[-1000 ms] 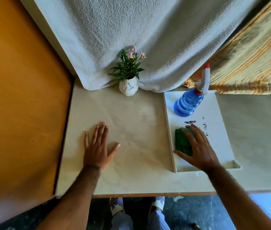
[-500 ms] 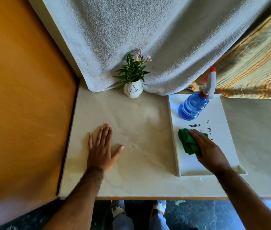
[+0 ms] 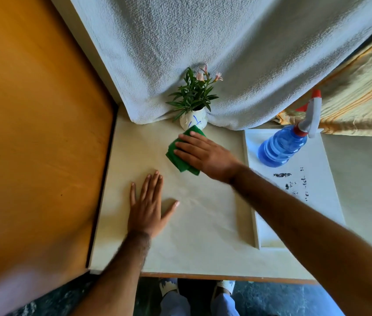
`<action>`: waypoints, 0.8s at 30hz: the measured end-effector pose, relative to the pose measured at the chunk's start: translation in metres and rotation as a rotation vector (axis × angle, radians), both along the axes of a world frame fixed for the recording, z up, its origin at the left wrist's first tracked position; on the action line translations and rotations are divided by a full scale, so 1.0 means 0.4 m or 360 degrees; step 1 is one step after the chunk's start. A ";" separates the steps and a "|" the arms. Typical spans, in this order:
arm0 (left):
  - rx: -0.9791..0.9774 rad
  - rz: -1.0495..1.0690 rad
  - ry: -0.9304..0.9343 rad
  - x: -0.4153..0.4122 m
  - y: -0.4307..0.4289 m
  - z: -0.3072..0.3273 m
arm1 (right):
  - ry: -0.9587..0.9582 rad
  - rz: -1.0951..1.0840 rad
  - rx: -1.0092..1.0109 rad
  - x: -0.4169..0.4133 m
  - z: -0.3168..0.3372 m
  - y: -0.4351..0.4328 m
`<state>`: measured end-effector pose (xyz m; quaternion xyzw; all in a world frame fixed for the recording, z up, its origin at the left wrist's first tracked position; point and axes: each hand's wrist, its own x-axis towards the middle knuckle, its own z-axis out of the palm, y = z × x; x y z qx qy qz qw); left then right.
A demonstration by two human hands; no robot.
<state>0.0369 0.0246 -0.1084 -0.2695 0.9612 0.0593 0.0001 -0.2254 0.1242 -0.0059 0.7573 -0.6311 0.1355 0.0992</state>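
My right hand (image 3: 203,153) lies flat with straight fingers on a folded green cloth (image 3: 178,159), pressing it onto the cream table top (image 3: 203,224) just in front of the small white vase (image 3: 193,122) with green leaves and pink flowers. My left hand (image 3: 148,206) rests palm down on the table, fingers spread, nearer to me and a little left of the cloth. Part of the cloth is hidden under my right palm.
A white tray (image 3: 312,201) with black smudges lies on the right and carries a blue spray bottle (image 3: 283,147) with a red and white trigger. A grey towel (image 3: 214,53) hangs behind the table. An orange wooden panel (image 3: 32,133) borders the left edge.
My right hand has carried the green cloth off the white tray, leftward and away from me, to the table in front of the vase. My left hand has stayed flat in place.
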 end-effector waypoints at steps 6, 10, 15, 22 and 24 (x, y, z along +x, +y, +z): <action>-0.0015 -0.0004 -0.0007 0.003 -0.002 -0.011 | 0.0238 0.0151 0.0175 -0.112 0.011 -0.109; -0.0018 -0.0020 -0.0023 0.002 -0.003 -0.012 | 0.0289 0.0223 0.0261 -0.154 0.009 -0.125; -0.0020 -0.0017 -0.0037 0.003 -0.004 -0.015 | 0.0177 0.0213 0.0274 -0.154 -0.021 -0.132; -0.0024 -0.0016 -0.0062 0.003 -0.004 -0.013 | 0.0030 0.0162 0.0278 -0.123 -0.071 -0.129; -0.0024 -0.0013 -0.0071 0.002 -0.003 -0.011 | -0.0046 0.0142 0.0298 -0.118 -0.085 -0.127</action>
